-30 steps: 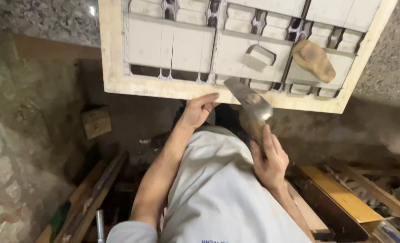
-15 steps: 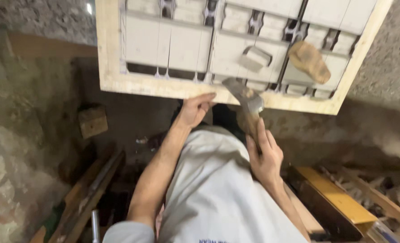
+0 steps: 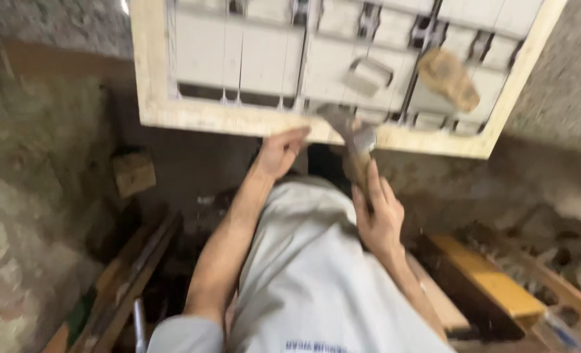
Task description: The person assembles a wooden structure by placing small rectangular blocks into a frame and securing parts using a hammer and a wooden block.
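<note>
Our right hand [image 3: 377,219] has its grip clenched round the wooden handle of a hammer [image 3: 354,147], whose metal head sits up against the lower rail of a pale wooden frame [image 3: 205,116]. Our left hand [image 3: 279,151] presses its fingers on that same rail just beside the hammer head; whether that grip is closed on anything small, we cannot tell, since the view is blurred.

As we judge it, the frame is largely assembled: its left side, bottom rail and right side are joined, and light grey panels [image 3: 238,52] fill it in rows with dark gaps and metal fittings between. A small grey block [image 3: 367,76] and a brown, rough lump [image 3: 448,78] lie on the panels. The work in hand is at the lower rail's middle; what fixing remains elsewhere we cannot make out.

The frame rests over a dark, dusty space bounded by rough stone walls [image 3: 35,196]. A small wooden block [image 3: 133,172] sits at the left, long wooden strips [image 3: 130,281] lean below it, and yellow planks [image 3: 493,284] lie at the right among clutter.
</note>
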